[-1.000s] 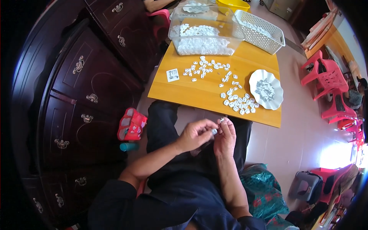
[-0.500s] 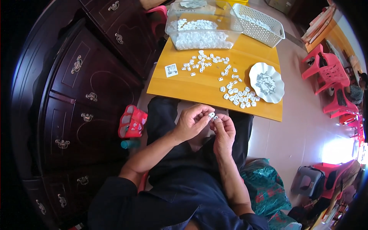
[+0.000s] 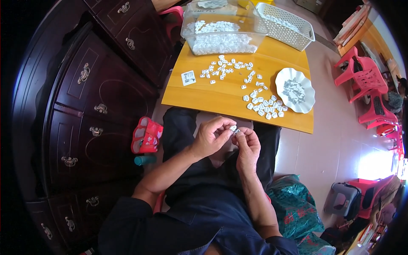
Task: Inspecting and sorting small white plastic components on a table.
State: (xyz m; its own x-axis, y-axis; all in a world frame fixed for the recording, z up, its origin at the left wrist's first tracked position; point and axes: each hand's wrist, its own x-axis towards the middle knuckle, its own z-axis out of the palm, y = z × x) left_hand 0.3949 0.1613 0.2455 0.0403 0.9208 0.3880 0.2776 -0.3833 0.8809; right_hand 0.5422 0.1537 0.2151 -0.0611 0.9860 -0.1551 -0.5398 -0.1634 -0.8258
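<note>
Over my lap, just off the near edge of the wooden table, both hands meet fingertip to fingertip. My left hand pinches a small white plastic piece with dark holes. My right hand pinches a tiny greyish part against it; the fingers mostly hide that part. A cluster of similar white pieces lies on the table beyond my right hand, with more white pieces scattered farther left. A scalloped white plate on the right holds many small grey strips.
A clear plastic bin full of white pieces stands at the table's far side, beside a perforated white basket. A printed card lies at left. Dark cabinets, a red bag and a green sack flank me.
Both hands stay together with only slight finger movement at the white piece. The whole view has shifted slightly.
</note>
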